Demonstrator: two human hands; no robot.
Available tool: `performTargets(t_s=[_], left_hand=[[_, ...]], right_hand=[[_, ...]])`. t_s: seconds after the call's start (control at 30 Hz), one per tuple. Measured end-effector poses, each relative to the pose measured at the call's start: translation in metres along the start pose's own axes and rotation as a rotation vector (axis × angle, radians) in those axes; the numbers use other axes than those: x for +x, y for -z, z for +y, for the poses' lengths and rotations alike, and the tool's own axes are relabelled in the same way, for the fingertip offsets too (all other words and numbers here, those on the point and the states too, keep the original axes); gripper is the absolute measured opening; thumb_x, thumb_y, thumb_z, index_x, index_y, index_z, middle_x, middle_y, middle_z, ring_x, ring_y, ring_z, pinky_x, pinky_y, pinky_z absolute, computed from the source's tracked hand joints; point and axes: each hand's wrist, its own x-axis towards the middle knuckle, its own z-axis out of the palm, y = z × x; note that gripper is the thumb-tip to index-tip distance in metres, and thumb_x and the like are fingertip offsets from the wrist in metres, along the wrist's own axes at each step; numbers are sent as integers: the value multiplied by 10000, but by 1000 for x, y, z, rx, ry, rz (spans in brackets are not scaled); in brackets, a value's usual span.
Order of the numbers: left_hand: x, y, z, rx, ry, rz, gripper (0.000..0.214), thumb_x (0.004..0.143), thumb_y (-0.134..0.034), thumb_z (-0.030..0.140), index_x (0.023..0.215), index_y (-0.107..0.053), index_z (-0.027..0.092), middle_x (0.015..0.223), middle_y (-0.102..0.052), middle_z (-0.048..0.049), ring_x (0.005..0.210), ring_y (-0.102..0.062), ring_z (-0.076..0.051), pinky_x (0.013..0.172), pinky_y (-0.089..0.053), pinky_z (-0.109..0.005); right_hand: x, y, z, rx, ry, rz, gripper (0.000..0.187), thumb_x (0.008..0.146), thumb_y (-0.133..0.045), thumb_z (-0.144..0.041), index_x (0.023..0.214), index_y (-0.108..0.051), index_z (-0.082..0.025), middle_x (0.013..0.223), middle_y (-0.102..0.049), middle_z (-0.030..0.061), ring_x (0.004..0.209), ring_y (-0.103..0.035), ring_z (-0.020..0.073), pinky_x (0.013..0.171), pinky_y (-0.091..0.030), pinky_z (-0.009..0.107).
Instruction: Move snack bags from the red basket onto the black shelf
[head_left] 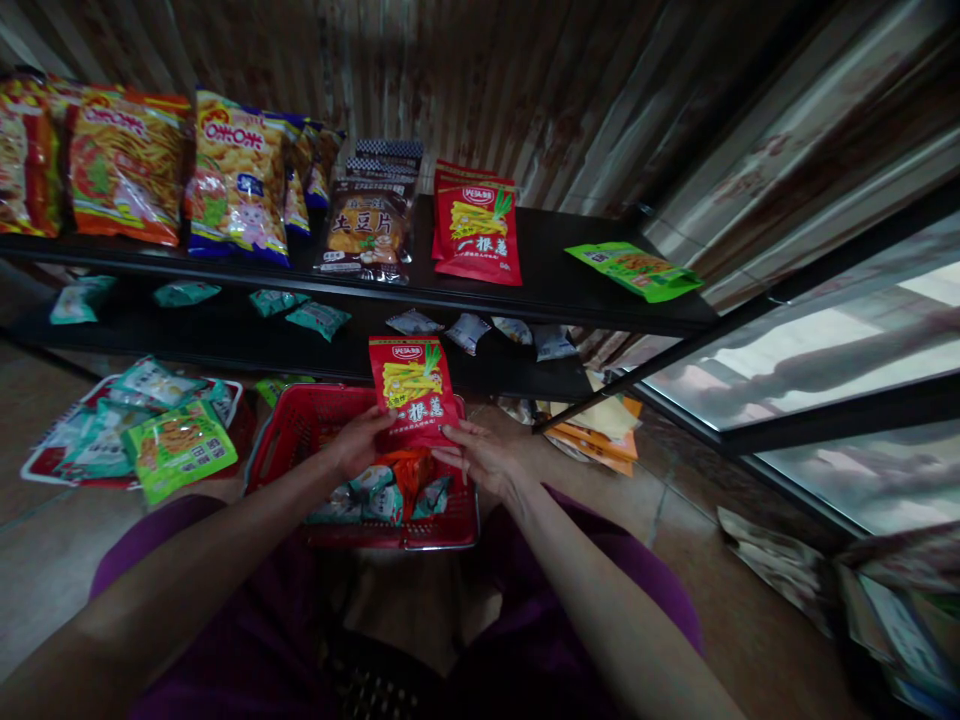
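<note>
Between my two hands is a red snack bag (pixel 411 385) with yellow sticks and a green scallion printed on it, held upright above the basket. My left hand (pixel 361 440) grips its lower left side, fingers partly behind it. At the lower right edge, my right hand (pixel 476 458) pinches the bag. Below stands a red plastic basket (pixel 274 440) with small teal packets (pixel 382 503) and an orange-red packet (pixel 411 478) inside. On the shelf above, matching red snack bags (pixel 478 225) stand upright, one in front of another.
A black two-tier shelf (pixel 540 290) spans the front, holding noodle snack bags (pixel 127 165), brown potato-chip bags (pixel 367 225) and a flat green bag (pixel 634 270). Small packets (pixel 319 318) lie on its lower tier. Another basket (pixel 37 465) with packets sits left; orange packaging (pixel 592 445) lies right.
</note>
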Motion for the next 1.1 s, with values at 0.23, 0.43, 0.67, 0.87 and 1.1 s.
performTargets(t_s=[0.23, 0.43, 0.67, 0.87, 1.1], left_hand=[[0, -8, 0, 1, 5, -43, 169, 751, -688, 131, 910, -634, 117, 879, -708, -84, 757, -685, -176, 710, -574, -306], [-3, -7, 7, 49, 70, -131, 204, 762, -602, 26, 935, -642, 125, 956, -704, -83, 815, -686, -180, 731, -583, -311], [-1, 4, 4, 105, 54, -156, 282, 713, -669, 26, 974, -633, 127, 995, -693, -106, 873, -683, -217, 744, -588, -351], [-2, 5, 3, 116, -1, -42, 216, 672, -727, 31, 842, -625, 116, 862, -679, -63, 723, -677, -164, 679, -596, -328], [-2, 5, 5, 115, 7, -14, 179, 651, -763, 78, 685, -591, 115, 756, -649, -20, 688, -647, -132, 672, -586, -294]], right_hand=[[2, 2, 5, 25, 27, 99, 99, 725, -677, -42, 763, -677, -134, 702, -737, 33, 620, -700, 131, 648, -584, 234], [4, 6, 3, 40, 40, 125, 97, 764, -641, -50, 796, -681, -133, 724, -743, 43, 626, -699, 125, 630, -586, 214], [3, 4, 6, 59, 40, 144, 99, 778, -618, -55, 796, -677, -133, 729, -743, 38, 632, -700, 122, 627, -590, 209], [0, 1, 5, 65, 64, 145, 122, 732, -654, -37, 775, -677, -149, 728, -740, 21, 638, -693, 119, 652, -593, 227], [2, 4, 6, 93, 84, 182, 129, 687, -711, -61, 756, -660, -157, 726, -732, 4, 665, -687, 114, 682, -590, 233]])
